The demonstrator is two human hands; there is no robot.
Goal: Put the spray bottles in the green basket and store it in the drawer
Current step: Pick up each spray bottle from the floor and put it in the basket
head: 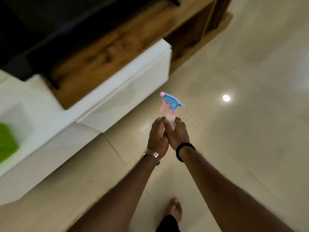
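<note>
A spray bottle (171,107) with a blue trigger head, pink nozzle and pale body stands upright between both palms, out over the floor. My left hand (157,136), with a metal watch, presses against its left side. My right hand (178,133), with a ring and a black wristband, wraps the other side. The green basket (7,141) shows only as a blurred green patch at the left edge, on the white cabinet top. An open drawer (93,72) with a wooden inside and a white front stands pulled out, up and left of the bottle.
The white low cabinet (50,148) runs along the left. A dark screen or panel (50,22) sits above it. Open wooden shelving (200,34) stands at the top right. Glossy beige floor tiles (250,114) spread to the right. My bare foot (173,210) is at the bottom.
</note>
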